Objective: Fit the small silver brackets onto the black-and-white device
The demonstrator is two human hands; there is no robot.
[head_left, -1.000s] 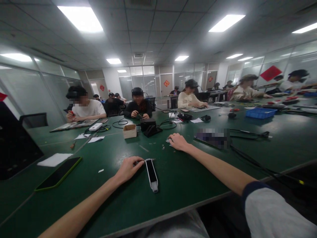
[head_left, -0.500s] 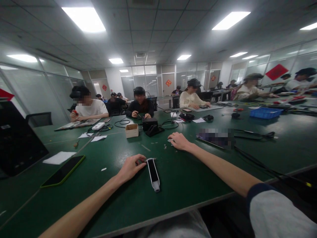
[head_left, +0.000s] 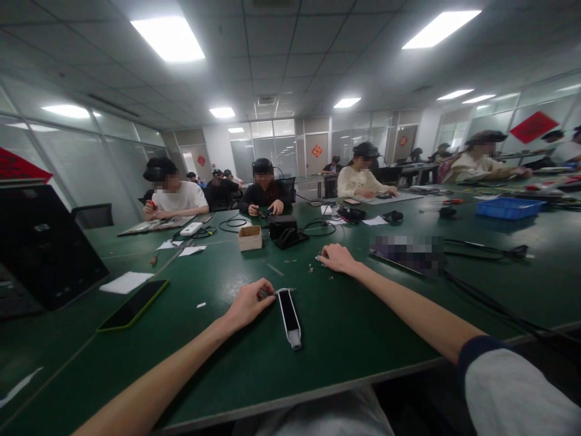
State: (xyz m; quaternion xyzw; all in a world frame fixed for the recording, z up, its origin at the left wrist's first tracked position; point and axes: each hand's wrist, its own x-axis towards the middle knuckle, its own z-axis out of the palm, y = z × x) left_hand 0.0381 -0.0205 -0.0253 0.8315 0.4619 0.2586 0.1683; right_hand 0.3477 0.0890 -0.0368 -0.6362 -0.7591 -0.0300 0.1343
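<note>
A long, narrow device with a white frame and a black inner face [head_left: 289,315] lies on the green table, its tapered end pointing towards me. At its far end, where a thin bar runs crosswise, my left hand [head_left: 252,304] has thumb and forefinger closed on the corner. My right hand [head_left: 338,258] rests farther out on the table, its fingers bent down and together over small greyish pieces; what they grip is too small to make out. Beside those fingertips lie several tiny shiny parts [head_left: 311,268].
To the left lie a phone with a green edge [head_left: 134,306] and white paper [head_left: 126,282]. A small open cardboard box [head_left: 250,238] and a black box-like device [head_left: 282,227] stand ahead. Rightward are black cables [head_left: 481,245] and a blue tray [head_left: 511,208]. Other people work across the table.
My view has turned slightly left, so everything appears shifted to the right. Both hands and the white-framed device keep nearly the same places on the table.
</note>
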